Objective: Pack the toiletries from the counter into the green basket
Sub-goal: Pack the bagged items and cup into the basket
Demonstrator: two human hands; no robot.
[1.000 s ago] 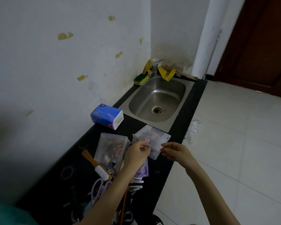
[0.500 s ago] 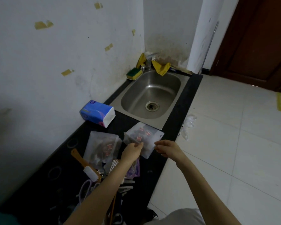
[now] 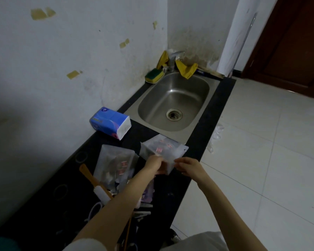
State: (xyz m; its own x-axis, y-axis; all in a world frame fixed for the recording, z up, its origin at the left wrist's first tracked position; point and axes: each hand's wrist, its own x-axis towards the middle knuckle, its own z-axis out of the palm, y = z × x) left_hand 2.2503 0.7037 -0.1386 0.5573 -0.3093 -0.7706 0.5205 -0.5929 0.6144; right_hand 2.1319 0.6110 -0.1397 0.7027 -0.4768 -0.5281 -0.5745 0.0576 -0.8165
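left hand (image 3: 153, 164) curls round the near edge of the frosted pouch (image 3: 163, 148), held over the black counter (image 3: 203, 142) just before the sink (image 3: 172, 98); right hand (image 3: 189, 167) brings bent fingers to its corner, grip unclear

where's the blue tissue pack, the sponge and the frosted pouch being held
blue tissue pack (image 3: 107, 120), head view, on its blue top face
sponge (image 3: 154, 74), head view, on its green top
frosted pouch (image 3: 163, 149), head view, on its upper half, near the red marks
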